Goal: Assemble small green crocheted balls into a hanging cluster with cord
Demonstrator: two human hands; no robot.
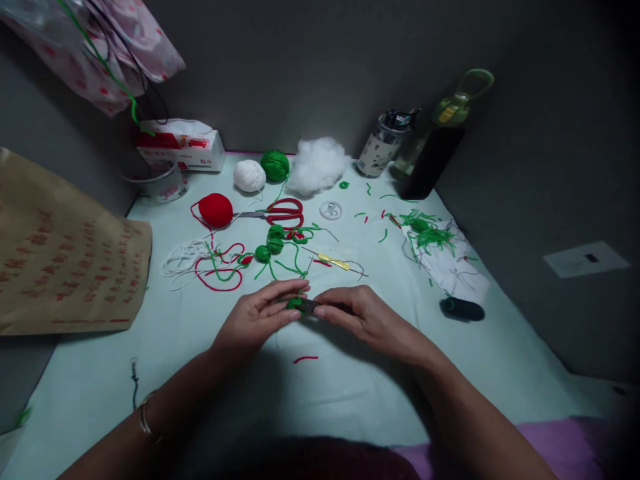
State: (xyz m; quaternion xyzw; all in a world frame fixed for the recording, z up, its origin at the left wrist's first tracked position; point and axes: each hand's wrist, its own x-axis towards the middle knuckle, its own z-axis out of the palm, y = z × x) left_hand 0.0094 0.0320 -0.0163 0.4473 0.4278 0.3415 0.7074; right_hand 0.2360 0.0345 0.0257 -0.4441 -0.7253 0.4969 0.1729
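Observation:
My left hand (pixel 265 310) is closed on a small green crocheted piece (pixel 295 303), pinched between thumb and fingers. A green strand rises from the piece. My right hand (pixel 357 313) pinches a small dark flat tool (pixel 309 307), with its tip against the green piece; the fingers hide most of it, so its kind is unclear. Just beyond the hands lie green crocheted balls (pixel 275 240) with loose tails, a yellow-handled crochet hook (pixel 334 261) and a short red yarn scrap (pixel 321 263). Another red scrap (pixel 305 359) lies nearer to me.
Red-handled scissors (pixel 285 213) lie beside a red yarn ball (pixel 216 211). Behind are white (pixel 249 176) and green yarn balls (pixel 275 165) and white stuffing (pixel 320 165). A bottle (pixel 434 157) and pen cup (pixel 381 147) stand back right; a paper bag (pixel 75 253) stands left.

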